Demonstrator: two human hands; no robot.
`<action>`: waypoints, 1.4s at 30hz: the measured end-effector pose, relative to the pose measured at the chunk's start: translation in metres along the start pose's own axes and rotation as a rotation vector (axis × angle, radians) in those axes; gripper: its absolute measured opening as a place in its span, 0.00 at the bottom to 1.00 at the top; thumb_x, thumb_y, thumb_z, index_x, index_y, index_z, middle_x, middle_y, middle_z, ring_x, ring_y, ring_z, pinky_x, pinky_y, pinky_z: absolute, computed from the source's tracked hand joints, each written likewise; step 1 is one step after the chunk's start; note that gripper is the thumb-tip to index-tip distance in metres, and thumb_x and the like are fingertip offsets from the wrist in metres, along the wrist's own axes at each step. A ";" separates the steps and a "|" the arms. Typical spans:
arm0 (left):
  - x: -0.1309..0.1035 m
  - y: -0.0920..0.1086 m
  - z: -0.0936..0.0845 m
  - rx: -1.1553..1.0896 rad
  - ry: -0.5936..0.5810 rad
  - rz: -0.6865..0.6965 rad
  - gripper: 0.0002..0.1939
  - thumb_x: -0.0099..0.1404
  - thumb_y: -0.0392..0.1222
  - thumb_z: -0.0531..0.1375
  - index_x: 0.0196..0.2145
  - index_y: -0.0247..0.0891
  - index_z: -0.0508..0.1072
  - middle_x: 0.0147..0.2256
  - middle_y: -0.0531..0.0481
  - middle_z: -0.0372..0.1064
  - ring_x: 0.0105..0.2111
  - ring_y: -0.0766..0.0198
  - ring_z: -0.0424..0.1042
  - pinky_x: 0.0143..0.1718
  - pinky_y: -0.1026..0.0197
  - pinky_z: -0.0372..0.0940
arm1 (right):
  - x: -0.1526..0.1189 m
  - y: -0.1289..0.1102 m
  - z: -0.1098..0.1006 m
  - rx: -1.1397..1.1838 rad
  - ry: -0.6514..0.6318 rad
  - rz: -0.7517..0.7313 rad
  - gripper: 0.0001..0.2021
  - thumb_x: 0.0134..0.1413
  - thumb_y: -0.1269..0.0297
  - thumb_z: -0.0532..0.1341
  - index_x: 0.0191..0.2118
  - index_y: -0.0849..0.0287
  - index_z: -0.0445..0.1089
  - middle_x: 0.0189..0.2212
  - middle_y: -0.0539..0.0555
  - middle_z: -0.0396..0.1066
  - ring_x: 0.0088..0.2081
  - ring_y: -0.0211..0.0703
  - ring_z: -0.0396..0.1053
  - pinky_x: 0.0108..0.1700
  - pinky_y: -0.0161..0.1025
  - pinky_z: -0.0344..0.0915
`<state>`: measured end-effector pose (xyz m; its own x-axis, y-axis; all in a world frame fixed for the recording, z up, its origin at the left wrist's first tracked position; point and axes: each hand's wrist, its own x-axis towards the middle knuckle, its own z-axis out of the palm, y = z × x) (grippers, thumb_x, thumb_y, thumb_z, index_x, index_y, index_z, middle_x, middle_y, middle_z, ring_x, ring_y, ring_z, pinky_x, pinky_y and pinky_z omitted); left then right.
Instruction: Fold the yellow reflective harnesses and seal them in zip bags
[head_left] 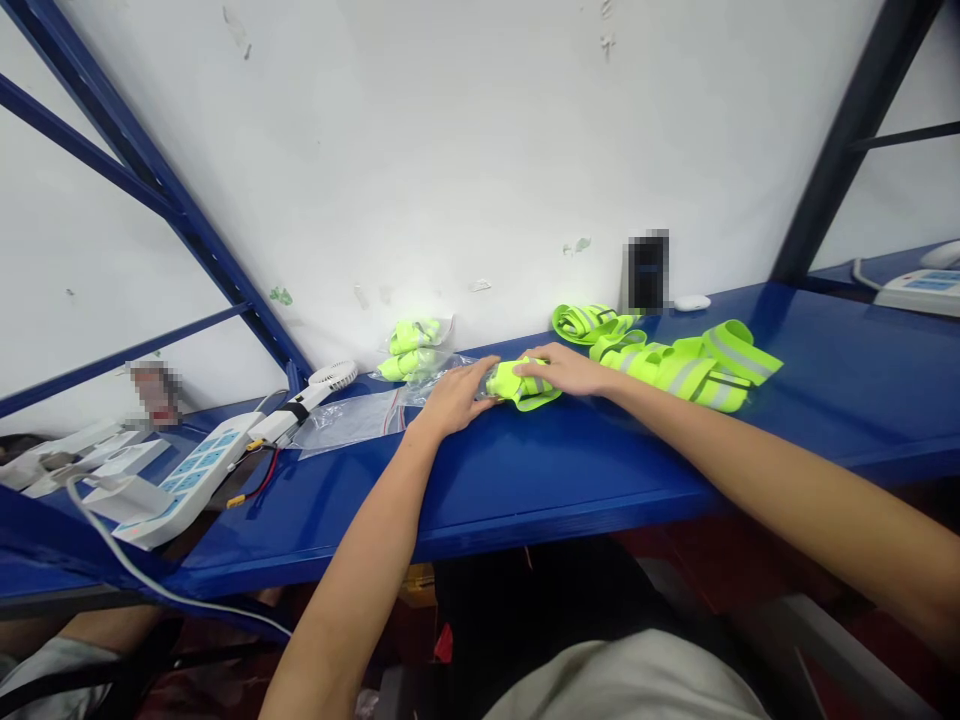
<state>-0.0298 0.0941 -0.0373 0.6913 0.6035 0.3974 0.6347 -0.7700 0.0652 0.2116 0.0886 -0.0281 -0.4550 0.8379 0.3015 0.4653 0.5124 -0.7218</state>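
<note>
A folded bundle of neon-yellow reflective strap (527,386) with silver stripes lies on the blue shelf, between my hands. My right hand (568,370) grips it from the right with curled fingers. My left hand (454,398) is closed at the bundle's left end, fingers and thumb on the mouth of a clear plastic bag (439,376). How far the bundle sits inside the bag is hidden by my fingers. Right of my right hand spreads a loose heap of the same strap (667,365), with a rolled strap (585,322) behind it.
Bagged yellow bundles (411,350) lie by the wall. Left of them are a flat clear zip bag (349,420), a small white fan (334,376) and a power strip (191,480) with cables. A blurred dark object (646,272) and a white case (691,303) stand behind. A blue shelf edge (570,520) runs in front.
</note>
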 end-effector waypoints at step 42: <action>-0.003 0.002 0.002 -0.231 -0.041 -0.123 0.20 0.65 0.45 0.59 0.53 0.39 0.68 0.43 0.48 0.75 0.39 0.57 0.74 0.40 0.58 0.64 | -0.007 -0.005 0.015 -0.299 0.037 -0.166 0.32 0.43 0.46 0.68 0.52 0.61 0.69 0.50 0.62 0.67 0.49 0.57 0.67 0.51 0.47 0.64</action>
<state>-0.0299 0.0917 -0.0397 0.6302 0.6996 0.3368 0.6221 -0.7145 0.3200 0.2011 0.0770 -0.0355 -0.5178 0.7422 0.4255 0.5921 0.6699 -0.4479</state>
